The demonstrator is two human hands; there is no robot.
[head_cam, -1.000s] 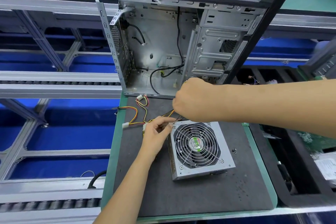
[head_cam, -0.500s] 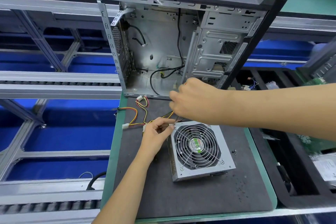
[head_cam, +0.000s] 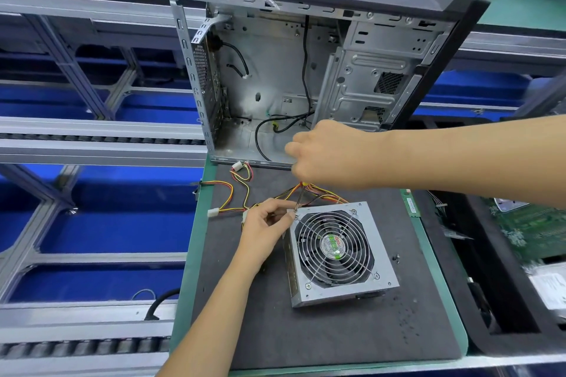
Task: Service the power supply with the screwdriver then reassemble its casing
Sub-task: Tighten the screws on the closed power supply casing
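Note:
A silver power supply (head_cam: 379, 257) with a round wire fan grille lies fan-up on the dark foam mat (head_cam: 306, 333). Its yellow, red and black cables (head_cam: 242, 190) trail to the upper left. My right hand (head_cam: 327, 153) grips the handle of a screwdriver (head_cam: 299, 199), whose thin shaft points down at the unit's top left corner. My left hand (head_cam: 266, 226) pinches at that same corner, fingertips beside the screwdriver tip.
An open computer case (head_cam: 306, 70) stands upright at the back of the mat. Two small dark screws (head_cam: 397, 259) lie right of the power supply. A green memory stick (head_cam: 410, 203) rests at the mat's right edge. A black tray with a circuit board (head_cam: 530, 232) sits on the right; conveyor rails run left.
My right hand has risen slightly and shifted left over the corner, showing more of the screwdriver shaft. My left hand stays at the corner. The power supply has not moved.

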